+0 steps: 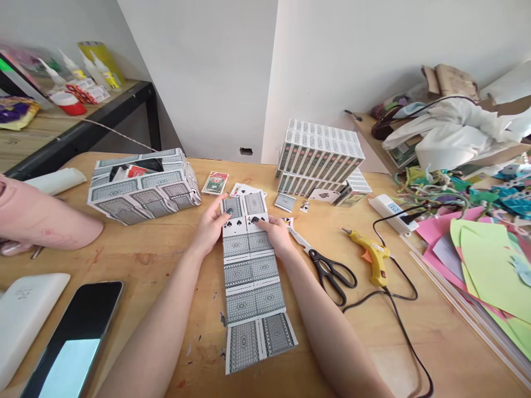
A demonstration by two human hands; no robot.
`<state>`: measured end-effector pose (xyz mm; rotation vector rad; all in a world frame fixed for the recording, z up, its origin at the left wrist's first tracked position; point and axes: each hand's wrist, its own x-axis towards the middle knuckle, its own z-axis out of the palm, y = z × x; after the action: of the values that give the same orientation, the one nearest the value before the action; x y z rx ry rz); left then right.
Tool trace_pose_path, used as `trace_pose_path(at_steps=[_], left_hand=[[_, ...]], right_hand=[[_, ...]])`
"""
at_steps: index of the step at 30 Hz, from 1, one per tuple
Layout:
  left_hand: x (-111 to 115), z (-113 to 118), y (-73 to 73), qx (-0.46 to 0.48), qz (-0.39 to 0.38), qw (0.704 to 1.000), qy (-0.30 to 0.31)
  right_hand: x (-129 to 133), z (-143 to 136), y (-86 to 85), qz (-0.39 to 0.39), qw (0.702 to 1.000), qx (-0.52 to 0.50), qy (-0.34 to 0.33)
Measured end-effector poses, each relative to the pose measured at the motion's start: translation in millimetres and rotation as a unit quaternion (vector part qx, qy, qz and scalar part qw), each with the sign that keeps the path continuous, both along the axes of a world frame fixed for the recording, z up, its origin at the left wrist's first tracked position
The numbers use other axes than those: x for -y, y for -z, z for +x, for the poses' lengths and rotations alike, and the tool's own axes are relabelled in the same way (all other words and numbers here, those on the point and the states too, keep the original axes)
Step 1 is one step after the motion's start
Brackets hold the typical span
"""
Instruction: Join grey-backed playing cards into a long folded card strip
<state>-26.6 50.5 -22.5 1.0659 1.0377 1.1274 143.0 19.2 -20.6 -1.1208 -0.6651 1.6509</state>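
Observation:
A long strip of joined playing cards (239, 305), two cards wide with patterned grey backs up, lies before me. My left hand (213, 225) grips its far left edge, thumb on top. On the far right edge, my right hand (277, 233) pinches the strip, its thumb over a spade face. Across the far end, a band of white card faces shows between the backs. Just right of my right hand lie black-handled scissors (327, 268), blades pointing away. A box built from cards (143, 185) stands left of my hands, with several items inside.
Several card packs (319, 152) are stacked at the back right. A yellow glue gun (375, 257) with a black cord lies right of the scissors, near a power strip (392, 213). A phone (74, 337) and pink bottle (45, 215) are left; coloured paper (489, 265) lies right.

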Motion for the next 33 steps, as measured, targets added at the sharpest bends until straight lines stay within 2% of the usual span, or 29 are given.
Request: trace_pose_path(at_steps=[10,19,33], left_hand=[[1.0,-0.3,-3.5,-0.04,0.01,0.999,0.004],[0.9,-4.5,-1.4,-0.062,0.033,0.997,0.015],[2.3,-5.3,-3.3,-0.035,0.055,0.998,0.022]], right_hand=[[1.2,-1.3,0.6,0.031,0.999,0.008,-0.005],[0.1,1.6,-1.2,0.005,0.999,0.013,-0.035],[-3.0,7.8,2.3,0.005,0.997,-0.011,-0.076]])
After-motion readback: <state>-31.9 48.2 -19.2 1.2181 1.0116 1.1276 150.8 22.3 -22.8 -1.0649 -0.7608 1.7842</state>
